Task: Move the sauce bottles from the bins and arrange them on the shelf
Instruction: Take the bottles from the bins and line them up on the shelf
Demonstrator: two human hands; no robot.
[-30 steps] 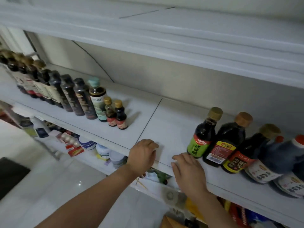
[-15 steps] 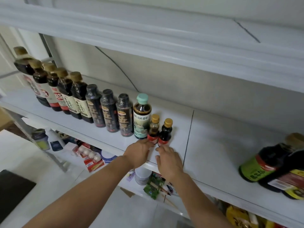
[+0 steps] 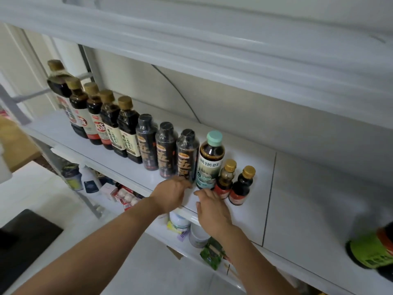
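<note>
While eleven sauce bottles are standing in one row on the white shelf [image 3: 297,199], every long axis is running vertical, with caps pointing up and labels facing the shelf's front edge. Counting from the left, five tall tan-capped bottles [image 3: 125,128] are leading, three black-wrapped bottles [image 3: 167,150] are following, then one teal-capped bottle [image 3: 210,160] and two small gold-capped bottles [image 3: 242,186]. One green-labelled bottle [image 3: 370,252] is sitting well apart at the right edge, blurred. The left hand [image 3: 171,195] is reaching the third black-wrapped bottle's foot with bent knuckles; blur is hiding whether it is pinching. The right hand [image 3: 213,211] is lying with fingers straight, slightly spread, beside the teal-capped bottle's base.
</note>
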